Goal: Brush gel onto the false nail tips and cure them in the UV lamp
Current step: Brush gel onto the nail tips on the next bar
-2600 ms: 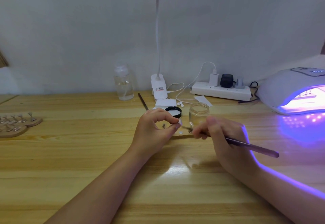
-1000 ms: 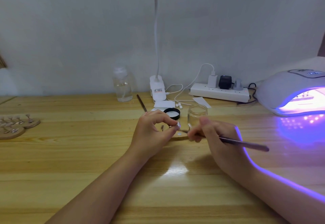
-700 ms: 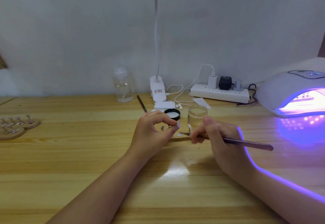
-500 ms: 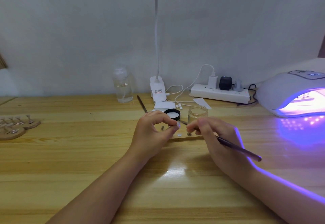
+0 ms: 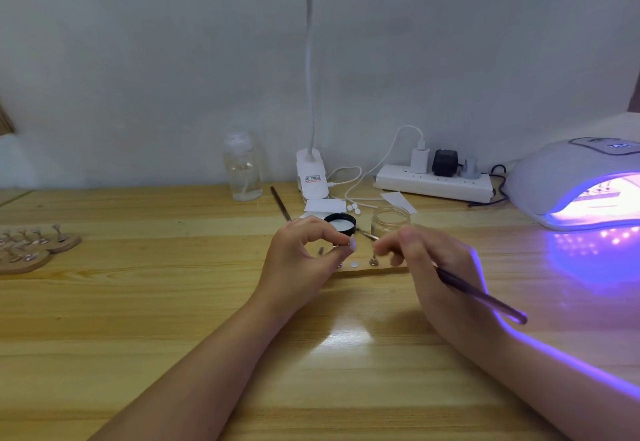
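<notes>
My left hand point(image 5: 302, 257) pinches a small holder with a pale false nail tip point(image 5: 352, 243) on it, between thumb and forefinger. My right hand point(image 5: 433, 269) grips a thin dark brush point(image 5: 485, 300); its tip point(image 5: 365, 233) points up and left toward the black lid point(image 5: 341, 223) and the clear gel jar point(image 5: 389, 221). A wooden holder strip point(image 5: 377, 270) with a metal peg point(image 5: 373, 261) lies on the table between my hands. The white UV lamp point(image 5: 568, 180) glows purple at the right, with nail stands inside it.
Two wooden discs with several nail stands point(image 5: 27, 244) sit at the far left. A clear pump bottle point(image 5: 242, 166), a desk lamp base point(image 5: 311, 177), a power strip point(image 5: 433, 184), paper scraps and a second brush point(image 5: 280, 203) line the back of the wooden table point(image 5: 138, 302).
My right hand has tilted the brush: its rear end dropped toward me and its tip rose off the nail tip toward the jar and lid. My left hand stayed put.
</notes>
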{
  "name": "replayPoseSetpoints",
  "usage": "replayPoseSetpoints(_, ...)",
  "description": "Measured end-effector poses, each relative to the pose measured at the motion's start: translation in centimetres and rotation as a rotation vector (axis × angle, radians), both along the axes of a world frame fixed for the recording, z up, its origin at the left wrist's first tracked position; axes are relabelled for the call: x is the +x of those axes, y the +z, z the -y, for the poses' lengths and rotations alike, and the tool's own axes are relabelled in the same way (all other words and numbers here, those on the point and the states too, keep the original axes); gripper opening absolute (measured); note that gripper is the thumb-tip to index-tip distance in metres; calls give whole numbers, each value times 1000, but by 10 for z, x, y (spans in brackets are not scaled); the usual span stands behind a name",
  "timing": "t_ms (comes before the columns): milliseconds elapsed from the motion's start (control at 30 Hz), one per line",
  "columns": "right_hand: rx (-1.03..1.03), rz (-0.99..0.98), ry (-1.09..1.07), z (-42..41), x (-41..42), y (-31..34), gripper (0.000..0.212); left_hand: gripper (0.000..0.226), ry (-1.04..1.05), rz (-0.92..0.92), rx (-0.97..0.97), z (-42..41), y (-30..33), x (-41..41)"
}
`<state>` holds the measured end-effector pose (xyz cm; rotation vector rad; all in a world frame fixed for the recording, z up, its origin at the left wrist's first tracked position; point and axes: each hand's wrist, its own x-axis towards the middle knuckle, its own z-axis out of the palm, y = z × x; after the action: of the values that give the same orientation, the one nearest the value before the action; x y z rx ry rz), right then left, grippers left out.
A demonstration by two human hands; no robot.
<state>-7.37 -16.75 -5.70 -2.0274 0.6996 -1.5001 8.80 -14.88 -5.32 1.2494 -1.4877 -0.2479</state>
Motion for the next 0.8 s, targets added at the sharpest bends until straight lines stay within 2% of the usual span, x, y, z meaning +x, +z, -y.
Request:
replayPoseSetpoints(133, 96, 19, 83, -1, 0, 0, 41, 7, -2, -8, 4, 0, 0, -1)
replayPoseSetpoints(300, -3, 12, -3, 0, 0, 1, 40, 8, 6, 1, -5, 0, 0, 0)
replayPoseSetpoints(467, 71, 35, 58, -1, 0, -1, 45, 8, 7, -1, 1, -1, 1, -1)
replayPoseSetpoints(600, -12, -67, -52, 0, 1, 2, 33, 10, 6, 9, 3, -1, 0, 0)
replayPoseSetpoints(733, 56, -12, 22, -1, 1, 0, 43, 10, -9, -18, 10, -1, 0, -1)
replayPoseSetpoints(800, 3, -12, -6, -2, 1, -1, 42, 10, -10, -20, 11, -1, 0, -1)
